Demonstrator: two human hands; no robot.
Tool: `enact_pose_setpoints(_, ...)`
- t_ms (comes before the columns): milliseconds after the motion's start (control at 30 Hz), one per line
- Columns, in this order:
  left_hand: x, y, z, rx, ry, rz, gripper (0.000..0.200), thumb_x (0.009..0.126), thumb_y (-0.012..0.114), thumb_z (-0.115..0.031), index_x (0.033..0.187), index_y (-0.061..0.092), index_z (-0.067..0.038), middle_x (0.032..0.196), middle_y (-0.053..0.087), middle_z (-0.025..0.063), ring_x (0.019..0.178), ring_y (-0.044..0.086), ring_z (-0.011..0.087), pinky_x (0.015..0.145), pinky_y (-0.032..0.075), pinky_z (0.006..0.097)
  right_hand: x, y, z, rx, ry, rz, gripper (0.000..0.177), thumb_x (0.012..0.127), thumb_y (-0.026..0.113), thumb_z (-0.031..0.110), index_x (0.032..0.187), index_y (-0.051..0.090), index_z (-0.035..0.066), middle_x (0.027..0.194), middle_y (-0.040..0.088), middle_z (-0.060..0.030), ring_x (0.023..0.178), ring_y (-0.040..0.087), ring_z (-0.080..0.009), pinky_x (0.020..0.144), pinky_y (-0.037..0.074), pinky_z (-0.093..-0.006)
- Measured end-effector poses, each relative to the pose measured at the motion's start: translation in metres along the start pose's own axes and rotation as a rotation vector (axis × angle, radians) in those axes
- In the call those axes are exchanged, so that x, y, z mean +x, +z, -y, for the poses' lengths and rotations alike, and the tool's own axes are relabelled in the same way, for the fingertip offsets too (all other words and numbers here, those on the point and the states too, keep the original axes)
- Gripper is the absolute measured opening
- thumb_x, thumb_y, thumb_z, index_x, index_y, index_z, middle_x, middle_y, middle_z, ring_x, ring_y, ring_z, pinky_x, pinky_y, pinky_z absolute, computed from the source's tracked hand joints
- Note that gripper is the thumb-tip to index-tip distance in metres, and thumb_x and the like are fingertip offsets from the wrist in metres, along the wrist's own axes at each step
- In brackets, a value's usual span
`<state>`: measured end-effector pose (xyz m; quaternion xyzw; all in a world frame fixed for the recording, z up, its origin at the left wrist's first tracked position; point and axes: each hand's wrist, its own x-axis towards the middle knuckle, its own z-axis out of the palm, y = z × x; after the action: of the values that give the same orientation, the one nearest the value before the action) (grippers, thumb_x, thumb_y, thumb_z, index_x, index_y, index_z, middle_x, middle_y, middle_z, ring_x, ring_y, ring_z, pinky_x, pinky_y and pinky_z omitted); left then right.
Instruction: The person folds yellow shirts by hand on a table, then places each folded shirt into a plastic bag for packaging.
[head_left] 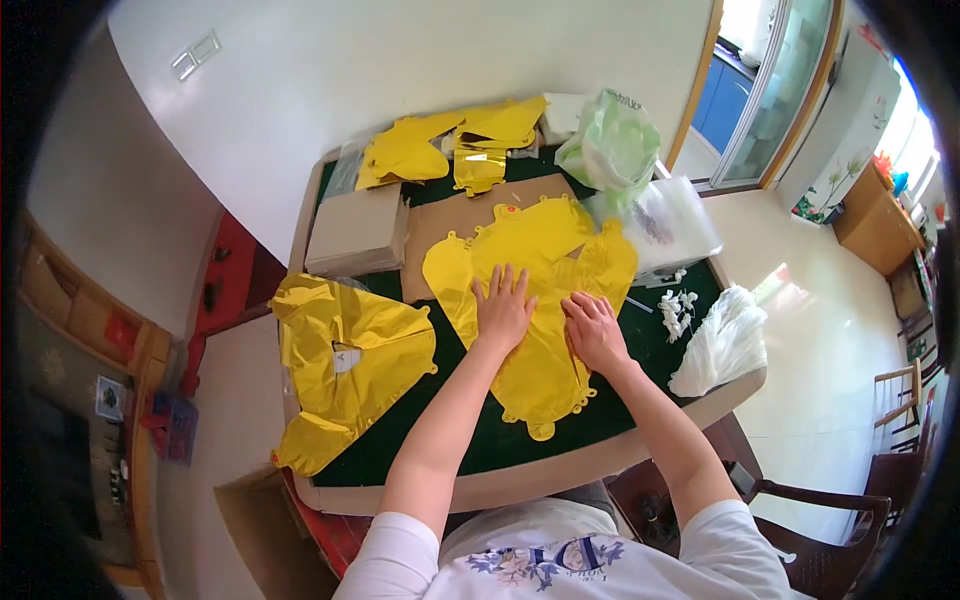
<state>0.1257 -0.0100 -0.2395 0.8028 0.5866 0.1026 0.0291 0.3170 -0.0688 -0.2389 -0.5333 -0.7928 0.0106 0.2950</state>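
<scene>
A flat gold foil balloon [540, 385] with small tabs along its edge lies at the middle of the table, spread over a piece of cardboard and the green cloth. My left hand [505, 308] rests on it with the fingers spread, holding nothing. To its right, my right hand [597, 332] lies on the same foil, fingers slightly bent and close together; I see nothing held in it. Another flat gold foil balloon [385, 345], carrying a small white label [346, 360], lies at the table's left.
More gold foil balloons [405, 160] lie at the back, near a cardboard box [352, 232]. A pale green plastic bag [610, 150], clear plastic packets [670, 225], white ties [678, 312] and a white bundle [725, 345] are on the right. A dark wooden chair [830, 540] stands front right.
</scene>
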Motion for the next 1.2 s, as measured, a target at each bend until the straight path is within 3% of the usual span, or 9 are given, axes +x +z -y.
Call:
enact_pose_setpoints(367, 0.005, 0.005, -0.005, -0.003, -0.064, -0.08, 0.06, 0.097, 0.042, -0.044, 0.146, 0.031, -0.011, 0.152, 0.026, 0.0169, 0.143, 0.02, 0.0315, 0.112, 0.012, 0.0602, 0.0, 0.0, 0.002, -0.025, 0.03, 0.034, 0.032, 0.092, 0.052, 0.019, 0.121, 0.056, 0.007, 0.125, 0.054, -0.0125, 0.123, 0.047, -0.0292, 0.106, 0.033, -0.0462)
enact_pose_setpoints(567, 0.07, -0.021, -0.003, -0.091, -0.012, -0.052, 0.062, 0.093, 0.052, -0.037, 0.144, 0.034, -0.009, 0.147, 0.034, 0.0176, 0.141, 0.024, 0.0306, 0.112, 0.013, 0.0586, 0.0, -0.001, 0.002, -0.006, 0.055, 0.04, 0.032, 0.09, 0.054, 0.018, 0.12, 0.057, 0.008, 0.125, 0.055, -0.0141, 0.122, 0.048, -0.032, 0.105, 0.033, -0.0482)
enact_pose_setpoints(667, 0.123, -0.01, 0.001, -0.167, 0.047, 0.032, 0.082, 0.082, 0.064, -0.046, 0.146, 0.029, -0.011, 0.147, 0.034, 0.0188, 0.141, 0.023, 0.0322, 0.112, 0.013, 0.0587, -0.001, -0.001, 0.001, -0.012, 0.053, 0.046, 0.032, 0.089, 0.055, 0.018, 0.12, 0.057, 0.008, 0.126, 0.054, -0.014, 0.122, 0.047, -0.0318, 0.106, 0.033, -0.0484)
enact_pose_setpoints(867, 0.162, -0.02, -0.019, -0.025, -0.026, 0.206, 0.128, 0.054, 0.078, -0.064, 0.151, 0.01, -0.017, 0.148, 0.029, 0.0212, 0.142, 0.019, 0.0364, 0.111, 0.011, 0.0621, -0.001, -0.003, 0.001, -0.02, 0.059, 0.087, 0.036, 0.092, 0.051, 0.02, 0.125, 0.053, 0.007, 0.129, 0.051, -0.0138, 0.127, 0.043, -0.0292, 0.108, 0.03, -0.0487)
enact_pose_setpoints(967, 0.177, -0.02, -0.017, -0.065, -0.042, 0.292, 0.129, 0.056, 0.077, -0.067, 0.152, 0.005, -0.019, 0.152, 0.026, 0.0196, 0.142, 0.018, 0.0376, 0.11, 0.013, 0.0613, -0.001, -0.001, -0.001, -0.01, 0.069, 0.102, 0.037, 0.092, 0.051, 0.019, 0.127, 0.052, 0.007, 0.131, 0.05, -0.014, 0.128, 0.042, -0.0291, 0.109, 0.03, -0.0486)
enact_pose_setpoints(1200, 0.179, -0.008, -0.015, -0.094, -0.017, 0.181, 0.125, 0.061, 0.075, -0.066, 0.152, 0.004, -0.02, 0.147, 0.034, 0.0187, 0.139, 0.025, 0.0397, 0.109, 0.013, 0.0626, -0.001, -0.004, 0.0, 0.007, 0.078, 0.124, 0.037, 0.092, 0.051, 0.019, 0.127, 0.053, 0.007, 0.131, 0.05, -0.0152, 0.128, 0.042, -0.0298, 0.109, 0.028, -0.0492)
